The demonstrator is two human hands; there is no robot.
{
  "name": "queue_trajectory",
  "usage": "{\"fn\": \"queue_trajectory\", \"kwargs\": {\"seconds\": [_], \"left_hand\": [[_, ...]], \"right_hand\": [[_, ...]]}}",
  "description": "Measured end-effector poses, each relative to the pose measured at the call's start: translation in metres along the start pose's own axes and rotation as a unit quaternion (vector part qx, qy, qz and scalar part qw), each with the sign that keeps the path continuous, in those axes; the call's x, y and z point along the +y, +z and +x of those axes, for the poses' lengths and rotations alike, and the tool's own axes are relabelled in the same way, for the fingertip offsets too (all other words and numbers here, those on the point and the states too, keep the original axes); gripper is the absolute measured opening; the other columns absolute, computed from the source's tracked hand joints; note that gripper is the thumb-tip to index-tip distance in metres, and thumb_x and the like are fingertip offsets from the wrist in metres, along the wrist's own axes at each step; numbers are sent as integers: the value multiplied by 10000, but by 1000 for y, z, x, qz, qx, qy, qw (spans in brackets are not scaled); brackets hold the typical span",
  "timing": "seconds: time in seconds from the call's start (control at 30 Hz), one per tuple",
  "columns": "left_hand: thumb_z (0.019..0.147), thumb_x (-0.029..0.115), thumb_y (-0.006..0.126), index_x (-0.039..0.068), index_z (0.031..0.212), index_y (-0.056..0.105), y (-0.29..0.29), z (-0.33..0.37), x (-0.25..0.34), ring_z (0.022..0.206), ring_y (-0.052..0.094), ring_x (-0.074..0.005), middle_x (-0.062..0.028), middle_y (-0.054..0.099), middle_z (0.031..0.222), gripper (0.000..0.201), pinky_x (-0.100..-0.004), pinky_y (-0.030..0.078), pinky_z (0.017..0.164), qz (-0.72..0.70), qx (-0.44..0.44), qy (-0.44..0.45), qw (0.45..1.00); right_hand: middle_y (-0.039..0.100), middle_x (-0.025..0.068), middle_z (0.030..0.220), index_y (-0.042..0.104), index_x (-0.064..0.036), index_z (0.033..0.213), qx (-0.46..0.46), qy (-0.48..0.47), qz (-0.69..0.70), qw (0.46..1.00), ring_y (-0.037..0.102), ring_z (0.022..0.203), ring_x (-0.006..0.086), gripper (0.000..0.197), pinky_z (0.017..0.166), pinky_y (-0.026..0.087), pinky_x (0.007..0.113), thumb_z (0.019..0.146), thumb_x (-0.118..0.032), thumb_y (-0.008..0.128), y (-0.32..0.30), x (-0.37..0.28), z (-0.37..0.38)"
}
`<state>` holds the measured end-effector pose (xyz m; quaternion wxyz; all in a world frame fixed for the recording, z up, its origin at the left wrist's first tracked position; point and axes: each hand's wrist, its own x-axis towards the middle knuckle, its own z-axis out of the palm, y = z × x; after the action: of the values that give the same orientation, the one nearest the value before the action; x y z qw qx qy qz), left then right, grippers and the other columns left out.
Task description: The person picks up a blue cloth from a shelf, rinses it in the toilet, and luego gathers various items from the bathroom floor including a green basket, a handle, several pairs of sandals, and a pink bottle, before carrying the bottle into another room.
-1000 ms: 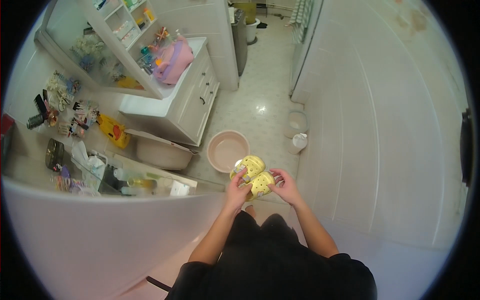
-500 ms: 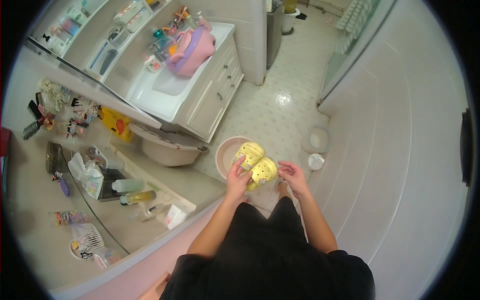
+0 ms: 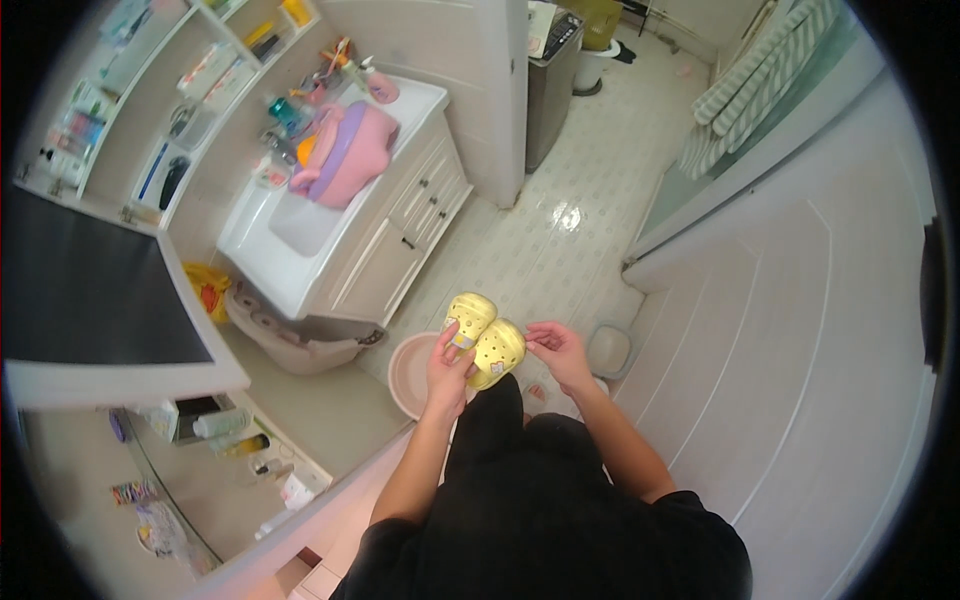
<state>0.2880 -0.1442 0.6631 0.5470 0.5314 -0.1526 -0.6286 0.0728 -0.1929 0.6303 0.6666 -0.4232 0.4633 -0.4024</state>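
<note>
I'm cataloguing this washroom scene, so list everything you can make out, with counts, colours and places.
Clogs: two, yellow, in the left hand
Basin: one, pale pink, on the floor, partly behind the left hand
Washstand: one, white, upper left of centre
Rounded item: one, pink and purple, on the washstand
Shelf goods: several, mixed, upper left
Cabinet door: one, dark, white-framed, left
Bottles: several, mixed, lower left
Open container: one, grey, right of centre
Striped cloth: at least one, grey-white, upper right
Clothing: uncounted, black, lower centre
Left hand: one, bare, holding the clogs
Right hand: one, bare, beside a clog, contact unclear
</note>
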Motion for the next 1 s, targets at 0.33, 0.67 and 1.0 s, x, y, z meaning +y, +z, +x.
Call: {"fn": "queue_trajectory", "kwargs": {"seconds": [0.33,0.67,1.0], "left_hand": [[899,-103,552,89,1448,399,139,200,50,1011,603,-141,-116,575,1284,602,-217,503,736,-29,-50,-5,998],[899,-114,540,108,1462,394,361,374,105,1060,609,-177,-141,550,1319,623,-263,539,817,47,-196,-96,975],[895,-98,512,113,1497,341,572,534,92,1115,567,-176,-145,452,1419,660,-235,500,764,65,-267,-150,950]], "right_hand": [[682,55,966,652,-18,1107,57,-9,17,998,633,885,134,238,813,513,287,873,-48,686,-98,-76,192],[660,49,1023,631,-27,1157,233,-64,54,969,631,852,124,308,779,514,275,861,-73,705,-238,-172,317],[667,50,1027,636,-11,1144,326,-45,78,941,620,877,113,302,820,513,268,850,-14,704,-409,-234,456]]}}
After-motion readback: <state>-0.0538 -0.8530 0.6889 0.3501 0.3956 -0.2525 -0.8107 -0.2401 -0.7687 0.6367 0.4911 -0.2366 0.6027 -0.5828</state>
